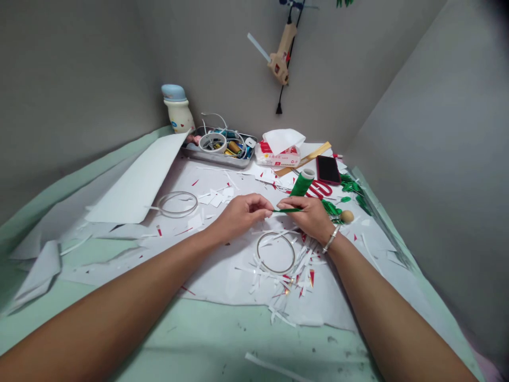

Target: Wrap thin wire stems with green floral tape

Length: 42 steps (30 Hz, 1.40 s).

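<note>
A thin green stem-like piece (292, 210) runs level between my two hands. My left hand (247, 215) pinches its left end between thumb and fingertips. The fingers of my right hand (312, 216) close on its right part, and a bracelet (331, 240) circles that wrist. Just behind the right hand leans a spool of green thread (302, 183); whether the hand touches it I cannot tell. Red-handled scissors (320, 189) lie beside the spool, partly hidden. To the right of the hand are green leaf-like pieces (331, 207) and a small tan ball (347, 216).
White paper strips (304, 268) and a wire ring (259, 254) lie below the hands. At the back stand a metal tray (222, 159), a tissue pack (278, 155), a phone (328, 170) and a blue-lidded bottle (178, 111). A glue gun (283, 53) hangs on the wall.
</note>
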Each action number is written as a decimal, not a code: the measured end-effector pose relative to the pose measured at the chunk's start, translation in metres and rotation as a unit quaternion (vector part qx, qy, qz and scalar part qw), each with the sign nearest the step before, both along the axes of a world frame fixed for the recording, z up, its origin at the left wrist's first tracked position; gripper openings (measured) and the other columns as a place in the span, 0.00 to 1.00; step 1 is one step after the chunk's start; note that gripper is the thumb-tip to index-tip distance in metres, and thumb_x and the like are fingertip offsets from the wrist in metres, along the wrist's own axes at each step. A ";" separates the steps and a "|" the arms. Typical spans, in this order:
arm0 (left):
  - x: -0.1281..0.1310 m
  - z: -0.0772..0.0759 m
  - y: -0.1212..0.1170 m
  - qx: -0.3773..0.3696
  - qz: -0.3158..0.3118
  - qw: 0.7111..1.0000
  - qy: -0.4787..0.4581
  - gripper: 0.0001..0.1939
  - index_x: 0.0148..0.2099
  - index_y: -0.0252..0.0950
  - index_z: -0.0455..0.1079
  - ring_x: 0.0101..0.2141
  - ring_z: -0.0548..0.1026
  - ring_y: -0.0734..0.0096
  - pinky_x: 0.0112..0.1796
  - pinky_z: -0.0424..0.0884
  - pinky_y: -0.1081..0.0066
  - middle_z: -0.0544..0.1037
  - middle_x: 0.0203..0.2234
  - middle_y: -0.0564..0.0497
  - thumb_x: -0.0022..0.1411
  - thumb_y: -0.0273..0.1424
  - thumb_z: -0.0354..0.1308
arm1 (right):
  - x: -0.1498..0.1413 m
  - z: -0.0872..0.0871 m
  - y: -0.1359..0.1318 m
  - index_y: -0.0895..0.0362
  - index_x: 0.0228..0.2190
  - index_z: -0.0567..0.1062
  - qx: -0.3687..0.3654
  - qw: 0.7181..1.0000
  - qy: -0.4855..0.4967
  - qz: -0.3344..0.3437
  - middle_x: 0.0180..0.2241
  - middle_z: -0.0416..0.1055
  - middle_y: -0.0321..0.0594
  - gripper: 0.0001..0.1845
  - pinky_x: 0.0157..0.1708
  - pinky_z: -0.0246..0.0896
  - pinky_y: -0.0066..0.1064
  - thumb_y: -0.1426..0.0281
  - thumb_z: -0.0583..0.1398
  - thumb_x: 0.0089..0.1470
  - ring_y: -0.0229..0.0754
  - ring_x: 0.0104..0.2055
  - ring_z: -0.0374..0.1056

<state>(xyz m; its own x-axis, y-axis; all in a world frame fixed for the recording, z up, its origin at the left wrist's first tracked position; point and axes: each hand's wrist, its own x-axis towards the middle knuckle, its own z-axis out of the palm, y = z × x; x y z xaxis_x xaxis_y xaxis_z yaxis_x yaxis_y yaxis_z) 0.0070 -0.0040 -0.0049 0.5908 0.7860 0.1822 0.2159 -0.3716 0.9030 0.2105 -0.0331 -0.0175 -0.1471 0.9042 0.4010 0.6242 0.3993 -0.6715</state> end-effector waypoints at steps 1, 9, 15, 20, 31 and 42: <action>0.000 0.000 0.001 -0.020 0.009 1.000 -0.017 0.08 0.37 0.33 0.71 0.27 0.69 0.76 0.30 0.65 0.75 0.74 0.26 0.53 0.57 0.33 0.56 | -0.002 0.000 -0.001 0.56 0.31 0.80 -0.002 1.000 -0.020 0.010 0.30 0.78 0.36 0.10 0.30 0.62 0.26 0.67 0.59 0.54 0.38 0.30 0.71; -0.002 -0.005 0.008 0.140 0.149 0.975 0.084 0.06 0.35 0.35 0.73 0.30 0.71 0.72 0.34 0.66 0.71 0.75 0.30 0.51 0.56 0.29 0.55 | -0.020 0.010 -0.015 0.55 0.32 0.79 0.048 0.987 -0.119 0.095 0.30 0.77 0.37 0.09 0.32 0.60 0.25 0.69 0.58 0.54 0.36 0.31 0.70; -0.001 -0.007 0.003 0.219 0.014 0.966 0.139 0.08 0.35 0.36 0.73 0.32 0.71 0.72 0.35 0.65 0.71 0.73 0.29 0.52 0.56 0.24 0.53 | -0.011 0.012 -0.010 0.56 0.30 0.80 0.089 0.995 -0.036 0.036 0.28 0.77 0.38 0.09 0.31 0.61 0.26 0.68 0.58 0.54 0.36 0.29 0.70; 0.000 -0.002 -0.002 0.116 -0.027 0.992 0.048 0.06 0.35 0.36 0.73 0.32 0.70 0.74 0.35 0.65 0.73 0.74 0.30 0.52 0.57 0.28 0.55 | 0.001 0.003 0.000 0.57 0.30 0.79 0.021 0.999 0.049 -0.006 0.31 0.78 0.38 0.11 0.32 0.63 0.28 0.65 0.59 0.53 0.39 0.31 0.71; -0.001 -0.003 0.006 0.095 0.146 0.983 0.052 0.07 0.36 0.35 0.72 0.30 0.71 0.72 0.34 0.66 0.71 0.75 0.30 0.51 0.57 0.30 0.55 | -0.022 0.008 -0.013 0.55 0.31 0.79 0.026 0.986 -0.137 0.089 0.28 0.76 0.36 0.10 0.31 0.58 0.25 0.69 0.57 0.56 0.36 0.30 0.69; 0.001 -0.004 0.000 0.169 -0.028 0.977 0.129 0.07 0.35 0.36 0.72 0.32 0.70 0.72 0.36 0.65 0.71 0.74 0.31 0.51 0.56 0.25 0.53 | -0.007 0.009 -0.006 0.57 0.30 0.79 0.066 0.998 0.014 0.005 0.30 0.77 0.39 0.10 0.32 0.62 0.27 0.67 0.59 0.54 0.38 0.31 0.70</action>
